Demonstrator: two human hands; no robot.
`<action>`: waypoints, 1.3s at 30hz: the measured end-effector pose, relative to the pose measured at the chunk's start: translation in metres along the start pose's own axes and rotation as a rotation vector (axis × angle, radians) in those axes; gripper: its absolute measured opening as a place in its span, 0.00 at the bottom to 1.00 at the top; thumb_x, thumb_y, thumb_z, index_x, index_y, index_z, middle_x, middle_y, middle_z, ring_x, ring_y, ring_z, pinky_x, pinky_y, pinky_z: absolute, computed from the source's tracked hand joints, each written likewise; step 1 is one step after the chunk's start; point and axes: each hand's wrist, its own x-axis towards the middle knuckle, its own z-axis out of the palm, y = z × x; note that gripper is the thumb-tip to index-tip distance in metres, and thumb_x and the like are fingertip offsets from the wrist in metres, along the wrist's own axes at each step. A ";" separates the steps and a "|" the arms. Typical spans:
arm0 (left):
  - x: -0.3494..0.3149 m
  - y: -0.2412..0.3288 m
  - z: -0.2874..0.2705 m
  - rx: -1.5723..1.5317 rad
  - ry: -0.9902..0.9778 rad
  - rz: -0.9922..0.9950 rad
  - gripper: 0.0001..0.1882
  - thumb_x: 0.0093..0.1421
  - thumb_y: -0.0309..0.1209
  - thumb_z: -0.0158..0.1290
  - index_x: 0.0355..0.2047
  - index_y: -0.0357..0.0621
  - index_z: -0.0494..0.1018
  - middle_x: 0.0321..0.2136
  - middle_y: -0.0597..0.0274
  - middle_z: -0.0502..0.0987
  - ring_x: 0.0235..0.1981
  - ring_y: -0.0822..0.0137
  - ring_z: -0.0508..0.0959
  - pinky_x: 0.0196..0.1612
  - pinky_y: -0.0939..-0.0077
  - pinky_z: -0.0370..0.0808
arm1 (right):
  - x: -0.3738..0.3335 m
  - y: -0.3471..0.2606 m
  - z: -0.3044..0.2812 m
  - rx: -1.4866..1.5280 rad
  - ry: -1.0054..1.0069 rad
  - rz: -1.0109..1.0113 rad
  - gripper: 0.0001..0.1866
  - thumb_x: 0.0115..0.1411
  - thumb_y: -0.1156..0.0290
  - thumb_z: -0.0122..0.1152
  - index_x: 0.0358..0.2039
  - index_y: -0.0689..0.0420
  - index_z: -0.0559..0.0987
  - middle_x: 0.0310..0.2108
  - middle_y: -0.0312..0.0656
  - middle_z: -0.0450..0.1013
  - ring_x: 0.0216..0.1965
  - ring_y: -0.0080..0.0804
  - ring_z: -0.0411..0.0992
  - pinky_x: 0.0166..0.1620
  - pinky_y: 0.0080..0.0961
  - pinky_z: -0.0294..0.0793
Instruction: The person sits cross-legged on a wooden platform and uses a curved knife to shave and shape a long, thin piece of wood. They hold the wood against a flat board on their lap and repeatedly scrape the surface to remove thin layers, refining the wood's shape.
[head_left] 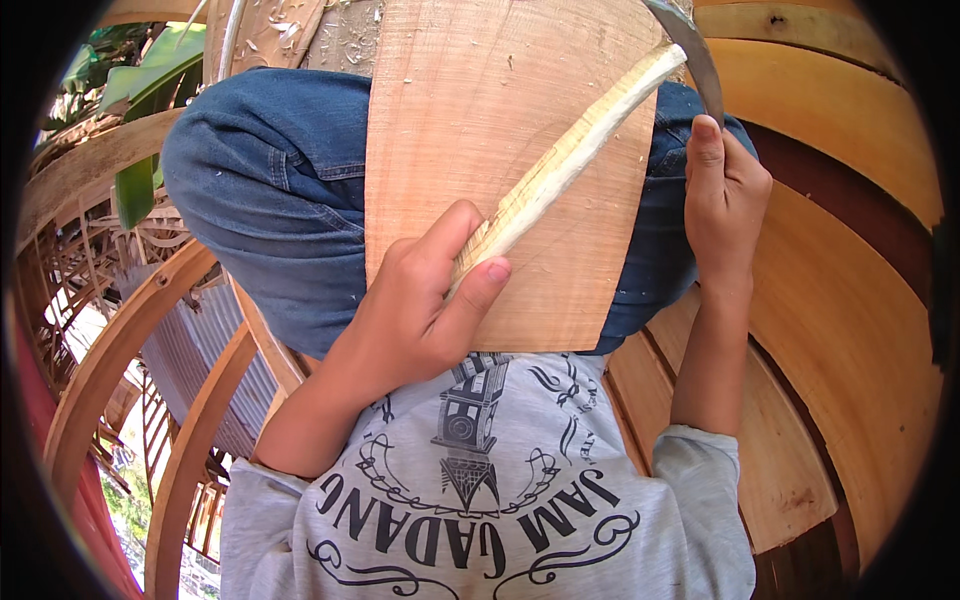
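My left hand (430,290) is closed round the lower end of a pale, peeled wooden stick (570,165). The stick slants up to the right over a broad wooden board (500,110), which lies across my lap. My right hand (728,195) is closed at the board's right side, thumb pointing up along a sickle with a curved, dark metal blade (700,65). The sickle's handle is hidden inside the fist. The blade arcs up and left, close beyond the stick's far tip; whether they touch I cannot tell.
Wood shavings (285,30) lie on the surface beyond the board. Curved wooden planks (830,130) rise on the right, with a loose plank (780,470) below them. On the left stand curved wooden ribs (120,350), a corrugated metal sheet (215,345) and green leaves (155,75).
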 end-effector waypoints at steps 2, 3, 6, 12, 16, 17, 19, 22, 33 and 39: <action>0.002 0.001 0.001 -0.053 0.032 -0.034 0.08 0.62 0.29 0.46 0.32 0.35 0.65 0.16 0.55 0.65 0.19 0.71 0.67 0.23 0.75 0.63 | -0.002 0.007 -0.001 0.072 -0.029 0.039 0.27 0.67 0.55 0.45 0.14 0.58 0.62 0.12 0.28 0.54 0.15 0.15 0.51 0.18 0.16 0.48; 0.003 0.001 0.002 -0.079 0.048 -0.051 0.08 0.62 0.29 0.46 0.32 0.35 0.65 0.16 0.57 0.64 0.19 0.72 0.66 0.23 0.75 0.63 | -0.003 0.011 0.000 0.126 -0.039 0.072 0.27 0.67 0.54 0.44 0.14 0.57 0.62 0.12 0.28 0.54 0.14 0.15 0.51 0.17 0.16 0.48; 0.005 0.000 0.000 -0.134 0.051 -0.083 0.09 0.62 0.30 0.45 0.31 0.35 0.65 0.16 0.59 0.63 0.20 0.75 0.64 0.23 0.77 0.62 | 0.000 0.009 0.001 0.309 -0.012 0.213 0.28 0.67 0.53 0.42 0.13 0.55 0.61 0.11 0.29 0.53 0.11 0.15 0.51 0.15 0.15 0.49; 0.011 -0.003 0.004 -0.243 0.046 -0.075 0.15 0.66 0.39 0.39 0.31 0.40 0.63 0.15 0.77 0.57 0.15 0.85 0.55 0.17 0.89 0.51 | 0.012 0.006 0.004 0.481 0.015 0.390 0.28 0.64 0.53 0.50 0.11 0.54 0.62 0.10 0.26 0.54 0.12 0.12 0.51 0.14 0.14 0.47; 0.013 -0.003 0.004 -0.226 0.036 -0.072 0.17 0.67 0.41 0.38 0.32 0.39 0.63 0.14 0.77 0.57 0.14 0.85 0.54 0.16 0.89 0.49 | 0.014 0.006 0.007 0.433 0.019 0.362 0.28 0.62 0.51 0.53 0.11 0.54 0.62 0.10 0.25 0.54 0.12 0.11 0.51 0.14 0.14 0.46; 0.013 -0.002 0.005 -0.230 0.040 -0.065 0.17 0.67 0.42 0.38 0.32 0.39 0.63 0.14 0.76 0.57 0.13 0.85 0.53 0.16 0.89 0.49 | 0.014 0.006 0.007 0.439 0.014 0.366 0.28 0.62 0.51 0.53 0.11 0.54 0.62 0.10 0.25 0.54 0.12 0.11 0.50 0.15 0.14 0.46; 0.013 -0.002 0.004 -0.246 0.026 -0.065 0.18 0.67 0.43 0.37 0.32 0.39 0.63 0.14 0.76 0.57 0.13 0.84 0.53 0.16 0.89 0.49 | 0.013 0.006 0.006 0.452 0.008 0.377 0.28 0.62 0.51 0.53 0.11 0.54 0.62 0.10 0.25 0.54 0.12 0.11 0.50 0.15 0.14 0.46; 0.014 -0.004 0.002 -0.306 -0.003 -0.092 0.19 0.67 0.44 0.37 0.33 0.39 0.63 0.14 0.75 0.57 0.13 0.85 0.53 0.15 0.89 0.49 | 0.014 0.007 0.007 0.360 -0.006 0.270 0.29 0.64 0.48 0.47 0.11 0.53 0.60 0.09 0.27 0.52 0.08 0.13 0.50 0.11 0.15 0.48; 0.014 -0.010 0.007 -0.241 0.075 -0.018 0.14 0.67 0.39 0.40 0.32 0.40 0.63 0.15 0.76 0.58 0.13 0.86 0.54 0.15 0.90 0.50 | -0.006 -0.015 0.016 0.062 0.030 0.122 0.34 0.59 0.44 0.53 0.13 0.65 0.68 0.07 0.38 0.53 0.14 0.22 0.52 0.18 0.24 0.52; 0.013 -0.006 0.004 -0.250 0.075 -0.059 0.12 0.67 0.37 0.41 0.32 0.40 0.64 0.15 0.77 0.58 0.14 0.86 0.55 0.17 0.89 0.51 | -0.026 -0.045 0.031 0.025 -0.087 0.032 0.36 0.55 0.40 0.55 0.11 0.63 0.70 0.06 0.46 0.58 0.09 0.36 0.58 0.17 0.27 0.57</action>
